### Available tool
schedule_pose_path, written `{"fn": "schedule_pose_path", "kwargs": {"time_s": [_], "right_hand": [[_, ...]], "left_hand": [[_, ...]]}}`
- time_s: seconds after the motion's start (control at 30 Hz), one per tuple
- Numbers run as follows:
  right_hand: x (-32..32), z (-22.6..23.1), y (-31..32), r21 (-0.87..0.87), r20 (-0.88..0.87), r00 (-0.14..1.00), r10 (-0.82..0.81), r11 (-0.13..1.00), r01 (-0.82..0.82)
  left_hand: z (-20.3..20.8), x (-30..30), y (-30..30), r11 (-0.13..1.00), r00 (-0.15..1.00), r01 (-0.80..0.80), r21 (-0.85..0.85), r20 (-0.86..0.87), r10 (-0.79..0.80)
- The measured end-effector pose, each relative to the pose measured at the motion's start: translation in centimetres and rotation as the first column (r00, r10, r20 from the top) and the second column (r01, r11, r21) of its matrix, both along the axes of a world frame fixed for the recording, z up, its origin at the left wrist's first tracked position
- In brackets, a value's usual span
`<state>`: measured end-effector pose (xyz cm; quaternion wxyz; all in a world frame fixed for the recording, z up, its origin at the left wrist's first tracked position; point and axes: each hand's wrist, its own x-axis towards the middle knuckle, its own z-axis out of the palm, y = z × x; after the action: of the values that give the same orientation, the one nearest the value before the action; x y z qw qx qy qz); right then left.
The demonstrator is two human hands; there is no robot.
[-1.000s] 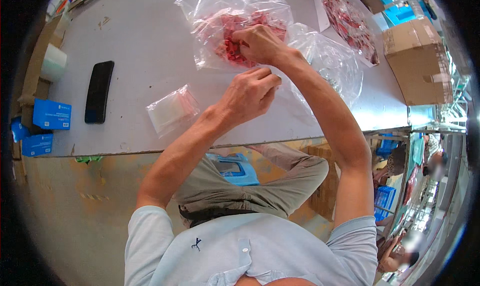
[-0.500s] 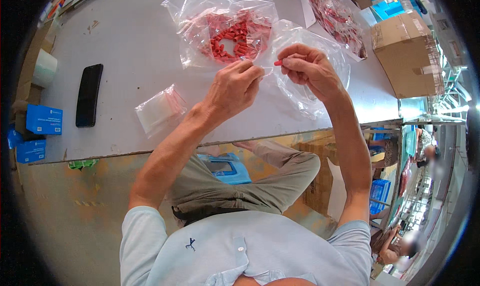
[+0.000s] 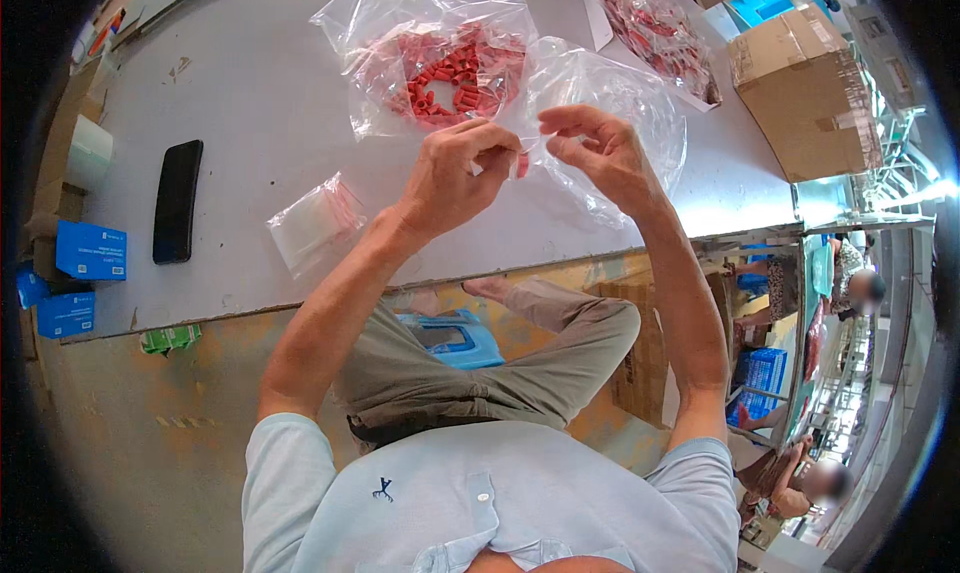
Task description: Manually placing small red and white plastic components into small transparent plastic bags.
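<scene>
My left hand [image 3: 456, 175] is closed in a pinch on a small clear bag, mostly hidden by the fingers. A small red tube [image 3: 522, 164] shows just beside its fingertips, seemingly inside that bag. To the right, my right hand [image 3: 606, 159] has its thumb and fingers apart with nothing between them. Beyond my left hand lies a large clear plastic bag [image 3: 362, 71] holding many red tubes [image 3: 470, 65]. Another thin clear plastic bag [image 3: 655, 123] spreads on the table behind my right hand. Left of my left wrist is a stack of small clear bags with red edges [image 3: 312, 227].
A black phone [image 3: 178, 202] lies on the grey table [image 3: 235, 93]. Blue boxes [image 3: 91, 251] stand at its left edge. At the far right are a white carton of red bagged pieces [image 3: 665, 38] and a cardboard box [image 3: 805, 93]. Other people sit farther right.
The red tube has passed from my right fingers to beside my left fingertips. My right hand has let go and its fingers have spread.
</scene>
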<state>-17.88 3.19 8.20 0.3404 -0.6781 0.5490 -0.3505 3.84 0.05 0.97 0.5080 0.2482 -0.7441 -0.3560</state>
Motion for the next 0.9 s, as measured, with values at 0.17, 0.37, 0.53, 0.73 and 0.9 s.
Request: {"fn": "schedule_pose_path", "kwargs": {"time_s": [0.17,0.37,0.53,0.73,0.9], "right_hand": [[-0.2,-0.8,0.8,0.167,0.101,0.994,0.042,0.984,-0.058],[0.9,-1.7,1.8,0.148,0.256,0.962,-0.09,0.988,0.053],[1.6,-2.0,2.1,0.075,0.199,0.979,-0.053,0.996,0.039],[1.6,-1.9,2.3,0.064,0.162,0.986,-0.046,0.997,0.036],[2.0,-2.0,2.3,0.068,0.087,0.994,-0.073,0.995,0.068]], "left_hand": [[-0.4,0.3,-0.1,0.944,0.986,0.166,0.286,-0.073,-0.151],[0.0,0.7,-0.4,0.806,0.951,0.299,0.511,-0.227,-0.208],[-0.1,0.4,-0.4,0.784,0.946,0.316,0.534,-0.237,-0.22],[-0.2,-0.1,-0.5,0.809,0.95,0.309,0.501,-0.199,-0.24],[-0.9,0.2,-0.4,0.862,0.976,0.217,0.459,-0.121,-0.181]]}}
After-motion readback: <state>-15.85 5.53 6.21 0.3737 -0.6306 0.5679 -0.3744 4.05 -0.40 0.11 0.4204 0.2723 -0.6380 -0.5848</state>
